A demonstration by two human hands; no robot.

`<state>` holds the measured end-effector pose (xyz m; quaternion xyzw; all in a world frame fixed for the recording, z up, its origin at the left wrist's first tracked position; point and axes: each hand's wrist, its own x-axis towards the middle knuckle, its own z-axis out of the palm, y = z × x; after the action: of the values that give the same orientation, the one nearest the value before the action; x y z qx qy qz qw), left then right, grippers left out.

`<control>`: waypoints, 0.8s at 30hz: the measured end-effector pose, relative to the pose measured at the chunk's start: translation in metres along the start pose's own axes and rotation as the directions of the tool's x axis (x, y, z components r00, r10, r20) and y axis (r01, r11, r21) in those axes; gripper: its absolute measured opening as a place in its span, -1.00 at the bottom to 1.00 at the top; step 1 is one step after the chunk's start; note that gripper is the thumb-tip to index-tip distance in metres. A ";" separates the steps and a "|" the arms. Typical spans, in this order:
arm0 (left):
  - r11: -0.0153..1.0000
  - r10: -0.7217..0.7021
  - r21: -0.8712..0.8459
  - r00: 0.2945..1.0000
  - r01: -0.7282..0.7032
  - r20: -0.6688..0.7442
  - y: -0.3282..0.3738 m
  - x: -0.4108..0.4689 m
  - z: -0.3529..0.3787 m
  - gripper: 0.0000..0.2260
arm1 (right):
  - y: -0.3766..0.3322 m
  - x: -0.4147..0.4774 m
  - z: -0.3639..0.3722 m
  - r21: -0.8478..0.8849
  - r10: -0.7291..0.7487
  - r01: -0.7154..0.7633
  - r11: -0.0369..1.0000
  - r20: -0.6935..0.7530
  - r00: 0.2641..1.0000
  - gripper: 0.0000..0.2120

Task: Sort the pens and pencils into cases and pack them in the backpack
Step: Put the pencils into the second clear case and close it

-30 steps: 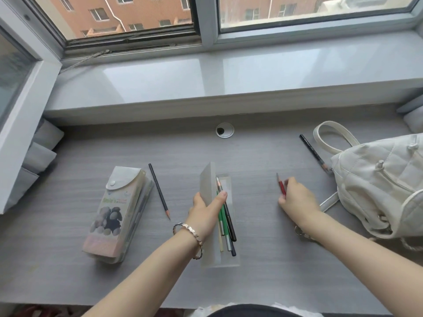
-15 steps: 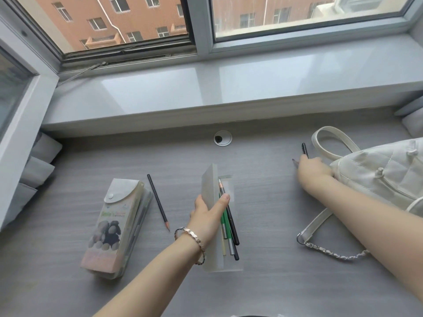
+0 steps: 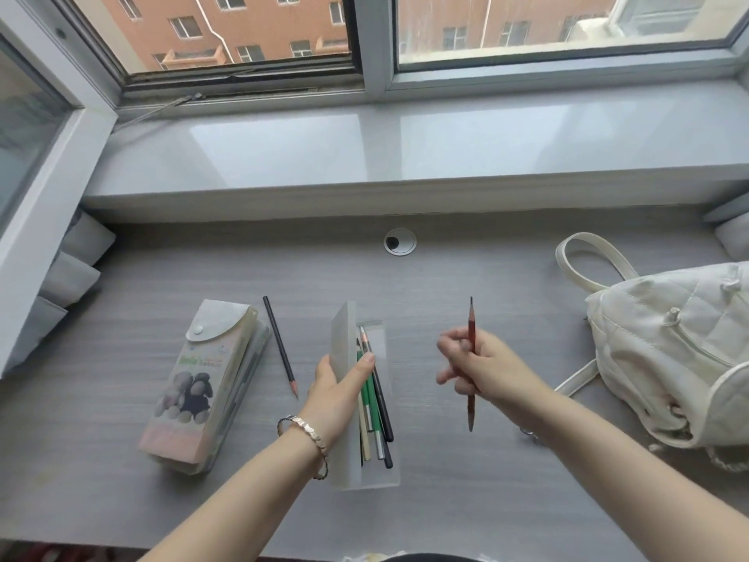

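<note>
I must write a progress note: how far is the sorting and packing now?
Done: several pencils lie in the open clear case. In hand: the right hand grips a red pencil; the left hand holds the lid up. Left: a black pencil lies on the desk, and both cases are outside the backpack.

**A Grey Desk Under a Big Window**

A long grey desk (image 3: 121, 500) has thin wood lines on it and a small round hole (image 3: 400, 242) near the back. Just behind it is a wide, shiny, pale sill (image 3: 405, 152). Over the sill is a window (image 3: 567, 26) with a white frame. Outside stands a red brick building (image 3: 251, 22) with many small windows. Soft daylight shines on the sill.
</note>
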<state>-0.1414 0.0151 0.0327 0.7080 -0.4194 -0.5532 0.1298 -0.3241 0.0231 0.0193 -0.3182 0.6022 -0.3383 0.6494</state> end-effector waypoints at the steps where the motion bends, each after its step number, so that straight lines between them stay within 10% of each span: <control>1: 1.000 0.004 -0.009 1.000 -0.004 -0.002 -0.001 -0.001 -0.001 -0.32 | 0.001 -0.003 0.004 -0.043 0.024 -0.025 0.999 -0.023 0.999 -0.84; 5: 0.998 0.038 -0.055 0.999 -0.039 -0.026 -0.005 -0.006 -0.005 -0.37 | 0.003 -0.009 0.027 -0.290 -0.094 0.070 0.955 -0.069 0.993 -0.56; 11: 0.991 0.068 -0.111 0.997 -0.072 -0.038 -0.008 -0.017 -0.002 -0.44 | 0.011 -0.008 0.087 0.019 -0.152 0.158 0.987 -0.191 0.970 -0.88; 18: 0.950 0.044 -0.304 0.993 -0.075 -0.109 -0.019 -0.013 -0.014 -0.77 | 0.012 -0.017 0.111 -0.419 -0.409 0.352 0.837 -0.052 0.911 -0.67; 24: 0.950 0.006 -0.306 0.978 -0.070 -0.206 -0.025 -0.002 -0.047 -0.45 | 0.003 0.017 0.102 -0.531 -0.468 0.397 0.749 0.001 0.884 -0.67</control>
<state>-0.0885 0.0187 0.0340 0.7230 -0.3252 -0.5347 0.2925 -0.2218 0.0110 0.0146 -0.5882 0.6214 -0.3259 0.4021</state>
